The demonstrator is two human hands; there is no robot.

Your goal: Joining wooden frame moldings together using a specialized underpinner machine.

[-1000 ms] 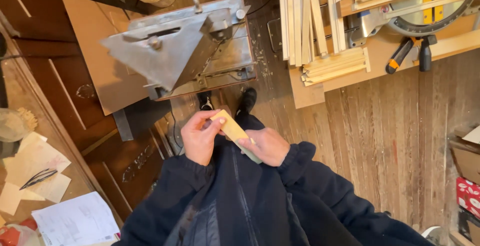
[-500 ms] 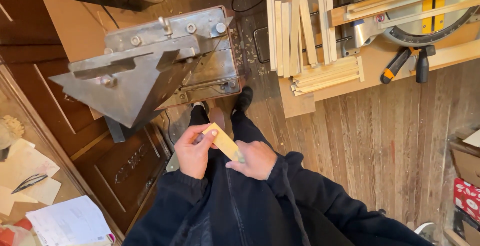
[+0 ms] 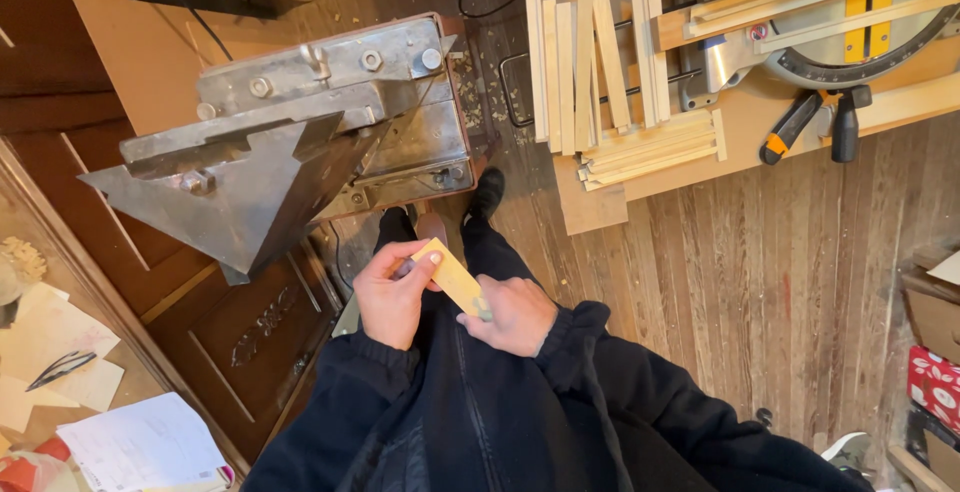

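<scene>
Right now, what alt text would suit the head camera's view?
Seen from above, a person's left hand and right hand hold a small pale wood piece between them, above a plank floor, beside a grey metal machine and stacked wood strips.

Tight on the left, open floor on the right

Your hands sit close below the metal machine (image 3: 300,142) (its pointed plate juts left); far right, wood strips (image 3: 600,82) and saw (image 3: 830,22) block, bare plank floor (image 3: 760,282) between.
</scene>
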